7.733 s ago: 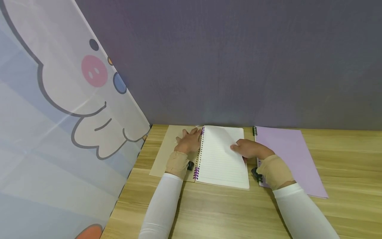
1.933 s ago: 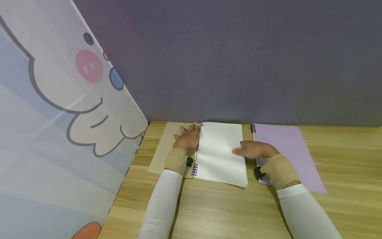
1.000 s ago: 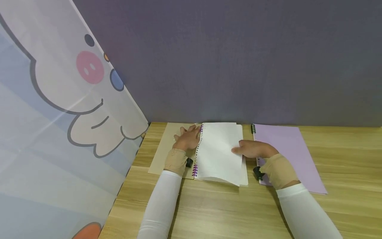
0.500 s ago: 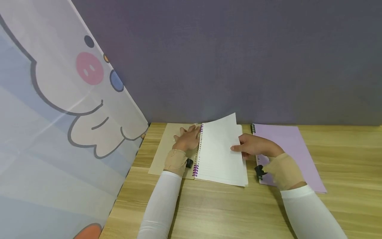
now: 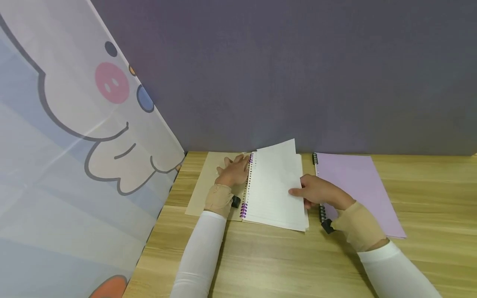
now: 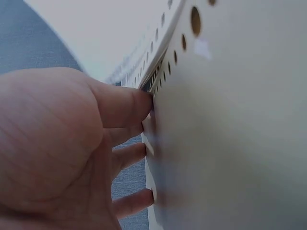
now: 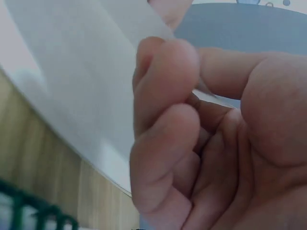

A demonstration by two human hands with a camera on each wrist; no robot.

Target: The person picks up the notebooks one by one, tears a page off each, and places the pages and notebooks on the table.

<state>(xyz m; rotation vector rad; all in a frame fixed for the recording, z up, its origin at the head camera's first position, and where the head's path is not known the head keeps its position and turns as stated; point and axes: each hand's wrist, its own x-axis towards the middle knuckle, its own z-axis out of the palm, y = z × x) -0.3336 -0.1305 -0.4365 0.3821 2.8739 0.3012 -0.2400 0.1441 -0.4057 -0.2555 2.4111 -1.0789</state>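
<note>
A spiral notebook with purple rings lies open on the table, its lined white pages on the right and its beige cover folded out to the left. My left hand rests on the cover with spread fingers, fingertips along the spine. With thumb and curled fingers, my right hand pinches the right edge of a white sheet. The sheet's top edge slants up past the notebook's far edge, and holes show beside the rings near its top left. In the right wrist view the sheet bends away from the fingers.
A purple notebook with dark green rings lies to the right, partly under my right wrist. Behind the wooden table rises a dark grey panel. A cartoon-printed cloth hangs along the left side.
The right hand has gone from holding the page flat to gripping its edge and has shifted slightly toward me. The sheet's top right corner has risen past the notebook. The left hand stays in place.
</note>
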